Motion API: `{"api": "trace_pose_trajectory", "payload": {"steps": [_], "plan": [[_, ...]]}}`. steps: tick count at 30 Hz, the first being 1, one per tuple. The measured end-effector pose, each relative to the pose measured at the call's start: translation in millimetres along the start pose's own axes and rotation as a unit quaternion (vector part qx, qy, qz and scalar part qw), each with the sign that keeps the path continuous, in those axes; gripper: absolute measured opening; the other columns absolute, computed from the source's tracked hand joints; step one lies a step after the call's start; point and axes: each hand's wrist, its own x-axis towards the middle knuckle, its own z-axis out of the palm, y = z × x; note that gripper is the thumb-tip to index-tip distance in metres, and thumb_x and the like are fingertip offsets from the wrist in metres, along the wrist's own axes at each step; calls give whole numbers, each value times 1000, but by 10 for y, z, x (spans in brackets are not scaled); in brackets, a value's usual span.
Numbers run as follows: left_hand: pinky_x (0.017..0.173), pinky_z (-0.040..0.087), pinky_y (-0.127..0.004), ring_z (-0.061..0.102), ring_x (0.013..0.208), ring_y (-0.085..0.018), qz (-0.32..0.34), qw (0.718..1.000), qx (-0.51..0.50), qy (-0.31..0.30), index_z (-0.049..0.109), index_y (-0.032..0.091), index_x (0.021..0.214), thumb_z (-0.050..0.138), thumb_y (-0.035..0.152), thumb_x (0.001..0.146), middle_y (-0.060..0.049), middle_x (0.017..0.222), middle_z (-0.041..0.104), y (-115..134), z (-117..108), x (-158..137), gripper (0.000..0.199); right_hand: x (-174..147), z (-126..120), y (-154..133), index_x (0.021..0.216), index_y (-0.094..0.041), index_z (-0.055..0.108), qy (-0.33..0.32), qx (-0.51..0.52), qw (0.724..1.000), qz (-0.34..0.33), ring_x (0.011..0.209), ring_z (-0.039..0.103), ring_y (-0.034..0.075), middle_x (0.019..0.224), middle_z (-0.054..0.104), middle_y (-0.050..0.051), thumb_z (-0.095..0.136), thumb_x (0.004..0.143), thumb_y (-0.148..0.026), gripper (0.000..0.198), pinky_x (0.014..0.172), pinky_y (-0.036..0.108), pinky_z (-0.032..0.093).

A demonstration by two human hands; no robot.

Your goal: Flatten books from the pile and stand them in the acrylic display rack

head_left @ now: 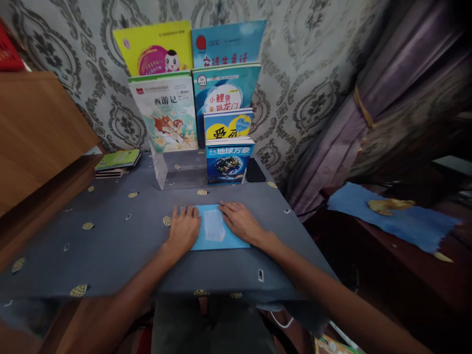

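Observation:
A light-blue book [199, 242] with a pale panel of small print lies flat on the cloth-covered table, near its front. My left hand [184, 227] rests palm down over the book's left edge, fingers lying forward. On the right side, my right hand [241, 222] lies flat across the cover with its fingers stretched toward the upper edge. Neither hand grips the book; both touch it from above. Parts of its left and right edges are hidden under my hands.
Behind the book, a clear stand [159, 169] holds several upright books, including a white one [167, 115] and an earth-picture one [229, 164]. A black phone [255, 170] lies beside it. Green-topped books [117, 160] are stacked left. A blue cloth [354, 201] hangs over a surface at right.

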Motion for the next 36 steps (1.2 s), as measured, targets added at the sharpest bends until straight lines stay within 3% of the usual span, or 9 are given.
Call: {"api": "trace_pose_trajectory", "payload": {"steps": [3, 7, 11, 19, 36], "plan": [[115, 35, -49, 50, 138, -27, 41, 997, -43, 39, 54, 12, 139, 34, 24, 103, -17, 146, 56, 33, 204, 53, 43, 61, 66, -155, 129, -15, 64, -7, -5, 1000, -26, 133, 55, 29, 140, 61, 17, 46, 99, -19, 35, 111, 52, 44], [116, 35, -47, 51, 138, -25, 58, 994, -74, 49, 55, 11, 139, 32, 23, 103, -16, 146, 57, 1, 319, 103, 44, 138, 187, -307, 138, -15, 57, -7, 29, 998, -61, 138, 51, 27, 143, 59, 17, 47, 99, -22, 41, 115, 52, 41], [116, 35, -48, 51, 138, -26, 49, 994, -78, 53, 54, 13, 140, 32, 26, 103, -14, 146, 57, -121, 322, 81, 45, 124, 221, -269, 142, -11, 54, -7, 49, 997, -63, 142, 46, 28, 148, 54, 19, 47, 100, -26, 45, 118, 51, 39], [116, 34, -51, 50, 138, -29, -22, 998, -54, 19, 56, 13, 139, 34, 27, 102, -15, 146, 57, -232, 273, 27, 46, 1, 194, -79, 146, -16, 51, 13, 58, 998, 0, 144, 44, 29, 152, 51, 16, 46, 101, -32, 48, 118, 55, 38], [114, 37, -48, 48, 141, -29, -21, 998, -58, 24, 54, 12, 141, 30, 23, 103, -16, 150, 52, -246, 308, -15, 47, -129, 144, 69, 147, -15, 49, 9, 44, 998, 50, 143, 44, 28, 153, 49, 16, 39, 102, -36, 51, 119, 55, 36]]}}
